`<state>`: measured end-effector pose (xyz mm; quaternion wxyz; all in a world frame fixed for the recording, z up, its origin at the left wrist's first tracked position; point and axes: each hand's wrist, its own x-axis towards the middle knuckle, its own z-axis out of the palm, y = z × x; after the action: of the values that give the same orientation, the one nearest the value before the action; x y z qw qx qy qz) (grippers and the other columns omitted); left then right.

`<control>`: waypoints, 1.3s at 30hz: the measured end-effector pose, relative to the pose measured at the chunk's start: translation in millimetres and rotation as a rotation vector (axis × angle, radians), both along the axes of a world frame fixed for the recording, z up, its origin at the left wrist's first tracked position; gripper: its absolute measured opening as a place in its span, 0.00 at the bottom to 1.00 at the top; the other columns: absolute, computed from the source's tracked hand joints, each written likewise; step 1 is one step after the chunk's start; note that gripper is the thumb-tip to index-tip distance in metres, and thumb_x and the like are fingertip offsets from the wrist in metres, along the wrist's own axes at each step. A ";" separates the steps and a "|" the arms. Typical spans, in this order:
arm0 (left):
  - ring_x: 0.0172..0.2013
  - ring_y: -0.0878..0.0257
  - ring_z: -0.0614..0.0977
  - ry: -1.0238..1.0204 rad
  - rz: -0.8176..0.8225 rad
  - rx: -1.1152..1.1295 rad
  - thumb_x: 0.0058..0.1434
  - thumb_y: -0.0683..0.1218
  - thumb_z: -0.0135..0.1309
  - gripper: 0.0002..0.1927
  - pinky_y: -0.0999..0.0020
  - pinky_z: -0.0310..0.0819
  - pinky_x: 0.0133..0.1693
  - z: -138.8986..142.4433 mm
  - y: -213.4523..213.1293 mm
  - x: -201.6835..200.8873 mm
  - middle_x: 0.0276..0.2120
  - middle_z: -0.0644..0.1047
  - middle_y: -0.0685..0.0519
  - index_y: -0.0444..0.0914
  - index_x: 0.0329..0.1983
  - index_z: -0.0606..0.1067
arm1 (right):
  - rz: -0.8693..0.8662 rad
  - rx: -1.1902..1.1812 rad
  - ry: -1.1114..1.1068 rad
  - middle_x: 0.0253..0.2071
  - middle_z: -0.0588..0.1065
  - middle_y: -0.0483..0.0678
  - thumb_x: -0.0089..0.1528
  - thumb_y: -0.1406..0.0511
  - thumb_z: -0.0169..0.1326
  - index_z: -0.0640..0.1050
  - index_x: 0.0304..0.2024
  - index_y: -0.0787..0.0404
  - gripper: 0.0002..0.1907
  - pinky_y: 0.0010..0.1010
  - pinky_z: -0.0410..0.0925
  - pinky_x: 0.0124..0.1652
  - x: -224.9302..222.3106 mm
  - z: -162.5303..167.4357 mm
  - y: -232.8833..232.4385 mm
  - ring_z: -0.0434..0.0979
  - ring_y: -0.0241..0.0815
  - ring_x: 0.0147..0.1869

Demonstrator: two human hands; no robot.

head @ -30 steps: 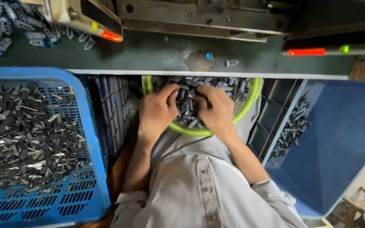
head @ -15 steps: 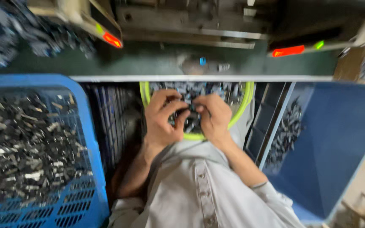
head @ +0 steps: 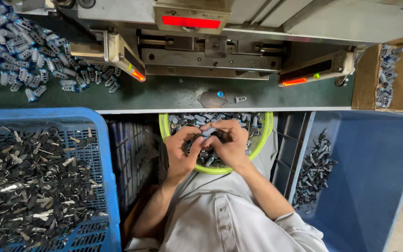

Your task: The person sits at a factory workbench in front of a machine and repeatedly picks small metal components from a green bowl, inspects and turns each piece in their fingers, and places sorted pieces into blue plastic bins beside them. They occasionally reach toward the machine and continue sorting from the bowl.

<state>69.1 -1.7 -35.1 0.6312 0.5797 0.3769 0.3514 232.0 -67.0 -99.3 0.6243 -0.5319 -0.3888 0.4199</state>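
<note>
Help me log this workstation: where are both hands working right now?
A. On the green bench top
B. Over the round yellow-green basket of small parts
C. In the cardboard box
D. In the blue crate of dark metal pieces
B: the left hand and right hand meet over the yellow-green basket on the person's lap.

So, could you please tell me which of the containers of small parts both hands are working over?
The round yellow-green basket in the middle; the left hand and right hand meet over it, unlike the blue crates at the sides.

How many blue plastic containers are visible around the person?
2: a blue crate of dark metal parts at the left hand's side, and a blue bin on the right. Others may lie outside the view.
</note>
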 end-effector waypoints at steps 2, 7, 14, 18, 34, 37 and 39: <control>0.31 0.68 0.86 0.120 -0.044 -0.005 0.63 0.40 0.57 0.06 0.74 0.78 0.35 4.2 0.7 -2.7 0.28 0.84 0.50 0.33 0.41 0.77 | -0.061 -0.064 0.024 0.43 0.80 0.63 0.61 0.86 0.54 0.69 0.45 0.67 0.16 0.31 0.76 0.42 8.1 -1.6 8.5 0.81 0.42 0.42; 0.33 0.60 0.80 0.198 0.075 0.434 0.61 0.37 0.59 0.05 0.69 0.73 0.38 13.1 5.6 -1.5 0.35 0.83 0.48 0.35 0.39 0.77 | -0.136 0.200 -0.131 0.46 0.78 0.61 0.64 0.83 0.52 0.66 0.45 0.65 0.14 0.27 0.73 0.41 36.8 45.2 45.5 0.78 0.38 0.42; 0.34 0.68 0.82 -0.062 0.026 -0.342 0.67 0.38 0.47 0.06 0.70 0.80 0.41 -9.0 -4.5 0.6 0.41 0.83 0.53 0.34 0.43 0.74 | -0.291 0.393 -1.126 0.44 0.77 0.51 0.56 0.81 0.58 0.78 0.43 0.66 0.15 0.34 0.75 0.44 65.4 93.6 134.4 0.80 0.48 0.45; 0.41 0.62 0.81 -0.378 -0.012 -0.187 0.75 0.45 0.46 0.12 0.67 0.75 0.48 -31.3 -13.3 -7.4 0.42 0.80 0.47 0.31 0.42 0.73 | -0.211 0.407 -1.236 0.44 0.79 0.42 0.57 0.78 0.65 0.80 0.41 0.59 0.14 0.42 0.69 0.49 65.8 111.5 163.1 0.80 0.49 0.47; 0.32 0.60 0.76 -0.284 0.249 0.205 0.60 0.41 0.57 0.10 0.71 0.74 0.35 -4.8 -6.3 17.1 0.40 0.73 0.40 0.30 0.39 0.70 | -0.021 0.063 -0.137 0.47 0.79 0.58 0.65 0.84 0.48 0.73 0.48 0.66 0.13 0.24 0.73 0.42 -0.4 26.3 -9.9 0.78 0.38 0.43; 0.33 0.56 0.80 -0.090 0.186 0.347 0.58 0.36 0.56 0.09 0.68 0.76 0.38 1.0 -2.4 18.9 0.37 0.76 0.43 0.31 0.42 0.73 | -0.016 0.094 -0.103 0.47 0.74 0.56 0.64 0.86 0.44 0.68 0.50 0.64 0.18 0.28 0.78 0.46 3.8 22.4 -18.2 0.82 0.45 0.56; 0.34 0.53 0.81 -0.015 0.144 0.454 0.58 0.33 0.57 0.10 0.66 0.76 0.39 -1.8 -1.4 16.8 0.36 0.77 0.46 0.33 0.43 0.74 | -0.056 0.046 0.126 0.49 0.78 0.58 0.66 0.83 0.48 0.66 0.51 0.62 0.16 0.25 0.75 0.47 4.7 20.7 -19.2 0.80 0.40 0.50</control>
<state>85.9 -3.1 -36.9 0.4607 0.6758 0.3238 0.4757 236.6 -86.2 -78.6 0.6709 -0.5006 -0.3433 0.4260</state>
